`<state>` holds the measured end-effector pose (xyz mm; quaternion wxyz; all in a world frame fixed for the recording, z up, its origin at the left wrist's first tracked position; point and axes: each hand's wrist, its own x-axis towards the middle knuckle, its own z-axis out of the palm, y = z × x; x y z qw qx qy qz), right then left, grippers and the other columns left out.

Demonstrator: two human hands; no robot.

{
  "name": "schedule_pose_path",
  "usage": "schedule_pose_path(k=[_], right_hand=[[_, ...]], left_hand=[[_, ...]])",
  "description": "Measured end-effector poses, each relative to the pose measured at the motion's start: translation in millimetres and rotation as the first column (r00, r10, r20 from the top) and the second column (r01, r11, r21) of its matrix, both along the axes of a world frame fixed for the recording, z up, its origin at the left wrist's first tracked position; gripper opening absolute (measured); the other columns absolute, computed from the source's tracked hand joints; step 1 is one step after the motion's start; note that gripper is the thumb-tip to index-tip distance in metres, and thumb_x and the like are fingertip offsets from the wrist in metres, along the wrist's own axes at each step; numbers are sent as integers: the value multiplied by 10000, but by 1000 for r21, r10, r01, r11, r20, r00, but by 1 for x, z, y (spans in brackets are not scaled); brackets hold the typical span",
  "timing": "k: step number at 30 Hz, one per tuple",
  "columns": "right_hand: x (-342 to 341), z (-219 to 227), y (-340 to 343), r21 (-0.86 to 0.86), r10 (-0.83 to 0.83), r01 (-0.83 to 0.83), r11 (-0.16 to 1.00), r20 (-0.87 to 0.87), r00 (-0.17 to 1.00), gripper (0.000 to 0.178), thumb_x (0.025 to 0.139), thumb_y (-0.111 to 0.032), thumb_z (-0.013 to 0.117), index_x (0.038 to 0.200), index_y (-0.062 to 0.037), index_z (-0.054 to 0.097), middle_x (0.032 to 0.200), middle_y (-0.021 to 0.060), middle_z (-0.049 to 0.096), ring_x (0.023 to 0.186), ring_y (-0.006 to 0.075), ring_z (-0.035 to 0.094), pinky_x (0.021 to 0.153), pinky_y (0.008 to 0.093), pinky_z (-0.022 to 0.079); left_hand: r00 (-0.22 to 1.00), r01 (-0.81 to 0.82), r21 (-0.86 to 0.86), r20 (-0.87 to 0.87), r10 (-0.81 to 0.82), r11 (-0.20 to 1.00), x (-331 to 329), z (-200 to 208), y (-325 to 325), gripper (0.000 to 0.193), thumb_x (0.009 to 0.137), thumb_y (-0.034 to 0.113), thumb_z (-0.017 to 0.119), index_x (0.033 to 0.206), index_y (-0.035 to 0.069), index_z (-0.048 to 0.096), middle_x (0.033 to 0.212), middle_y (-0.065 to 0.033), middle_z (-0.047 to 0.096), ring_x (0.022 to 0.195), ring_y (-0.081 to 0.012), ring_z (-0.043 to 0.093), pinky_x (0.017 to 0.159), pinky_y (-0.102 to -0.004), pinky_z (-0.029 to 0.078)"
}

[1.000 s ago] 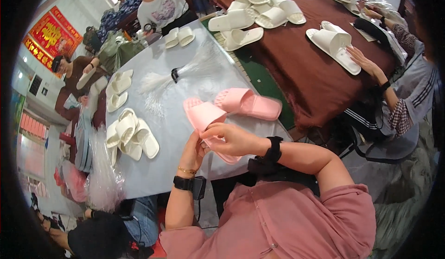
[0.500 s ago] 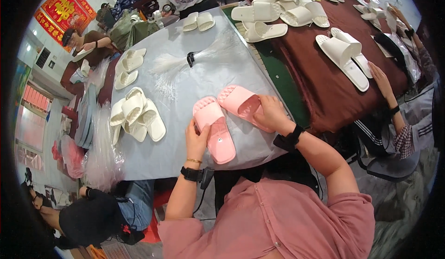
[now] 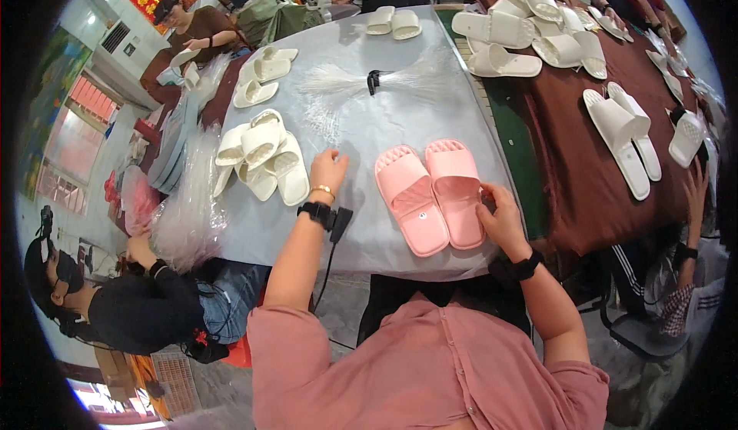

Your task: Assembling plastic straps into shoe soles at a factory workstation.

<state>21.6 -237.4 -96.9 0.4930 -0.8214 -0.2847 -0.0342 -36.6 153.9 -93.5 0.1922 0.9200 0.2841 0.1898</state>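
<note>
Two pink slippers lie side by side on the grey-covered table in front of me, toes toward my body: the left pink slipper (image 3: 412, 203) and the right pink slipper (image 3: 457, 191). They touch along their inner edges. My right hand (image 3: 503, 218) is at the outer edge of the right one, thumb and fingers apart, touching or almost touching it. My left hand (image 3: 329, 170) is above the table between the pink pair and a pile of white slippers (image 3: 265, 153). Its fingers are loosely bent and apart, with nothing visible in them.
A bundle of clear plastic strands (image 3: 338, 82), tied in black, lies across the table (image 3: 346, 230). More white slippers (image 3: 393, 22) stand at its far end. On the right, a brown-covered table (image 3: 573, 191) bears several white slippers. Clear plastic sheeting (image 3: 188, 215) hangs at the left edge; co-workers sit around.
My left hand has let go of the left pink slipper and moved left. The right slipper now lies straight beside it, and my right hand has loosened its hold. The view has shifted.
</note>
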Motion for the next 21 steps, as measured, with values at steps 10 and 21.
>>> schedule_pose_path(k=[10, 21], right_hand=[[-3, 3, -4, -3, -25, 25, 1000, 0, 1000, 380, 751, -32, 615, 1128, -17, 564, 963, 133, 593, 900, 286, 562, 806, 363, 461], [-4, 1, -3, 19, -36, 36, 999, -7, 999, 372, 750, -33, 616, 1120, -12, 571, 963, 129, 598, 897, 278, 570, 796, 356, 465]], left_hand=[[909, -255, 158, -297, 292, 954, 23, -3, 26, 326, 826, 297, 632, 981, 11, 615, 1028, -200, 623, 896, -376, 617, 763, -442, 512], [970, -183, 164, -129, 205, 969, 34, -1, 10, 255, 810, 299, 643, 916, 67, 651, 984, -169, 612, 915, -351, 601, 791, -429, 491]])
